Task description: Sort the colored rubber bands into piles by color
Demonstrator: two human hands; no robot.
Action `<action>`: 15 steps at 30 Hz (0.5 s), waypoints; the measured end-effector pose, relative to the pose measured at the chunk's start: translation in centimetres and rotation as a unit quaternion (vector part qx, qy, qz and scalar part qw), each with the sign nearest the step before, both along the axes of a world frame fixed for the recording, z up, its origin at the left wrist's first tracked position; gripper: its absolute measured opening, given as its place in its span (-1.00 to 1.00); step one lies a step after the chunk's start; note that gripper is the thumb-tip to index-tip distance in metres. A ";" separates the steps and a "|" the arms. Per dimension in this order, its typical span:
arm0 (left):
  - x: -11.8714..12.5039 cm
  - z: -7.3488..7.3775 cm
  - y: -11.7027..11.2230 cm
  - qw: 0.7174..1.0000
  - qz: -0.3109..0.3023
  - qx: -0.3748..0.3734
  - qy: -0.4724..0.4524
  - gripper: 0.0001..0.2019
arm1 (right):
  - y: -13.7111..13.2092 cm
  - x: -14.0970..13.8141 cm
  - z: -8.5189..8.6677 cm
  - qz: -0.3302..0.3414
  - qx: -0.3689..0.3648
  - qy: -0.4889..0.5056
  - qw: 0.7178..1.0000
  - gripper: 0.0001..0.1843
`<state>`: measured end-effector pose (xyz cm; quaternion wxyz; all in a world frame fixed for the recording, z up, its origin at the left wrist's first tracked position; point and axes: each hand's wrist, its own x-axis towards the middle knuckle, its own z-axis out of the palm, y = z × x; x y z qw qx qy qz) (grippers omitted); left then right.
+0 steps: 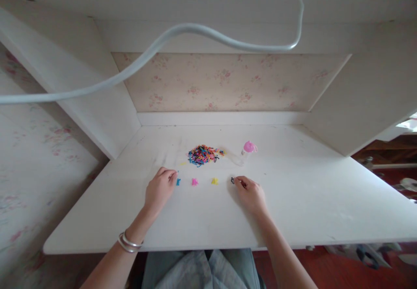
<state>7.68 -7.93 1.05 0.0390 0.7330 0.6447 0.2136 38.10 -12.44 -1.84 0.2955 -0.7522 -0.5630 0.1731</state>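
Observation:
A heap of small multicoloured rubber bands [202, 154] lies on the white desk. In front of it is a row of small single-colour groups: blue bands [178, 182], pink bands [194, 181], yellow bands [214, 181] and black bands [232, 180]. My left hand [160, 188] is pinched just beside the blue group, with a tiny bluish bit at its fingertips that looks like a blue band. Over at the right end, my right hand [250, 193] pinches at the black bands, its fingertips touching them. The undersides of both hands' fingers are hidden.
Behind the right hand stands a small clear container with a pink lid [249, 146]. A white cable [195, 29] crosses the upper view. White side panels [368, 84] and a flowered back wall [224, 80] enclose the desk [309, 202].

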 end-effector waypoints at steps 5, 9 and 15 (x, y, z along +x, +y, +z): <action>0.4 -1.1 -2.9 0.999 0.046 0.006 0.027 -0.75 | 0.0 -0.1 -0.2 0.003 0.003 -0.007 1.000 -0.65; 0.7 -1.4 -3.4 0.998 0.044 -0.008 0.048 -0.76 | 0.0 -0.1 -0.4 0.005 0.010 -0.021 1.000 -0.64; 0.3 -1.0 -3.6 0.998 0.034 -0.015 0.049 -0.75 | 0.1 -0.1 -0.3 0.002 0.009 -0.022 1.000 -0.63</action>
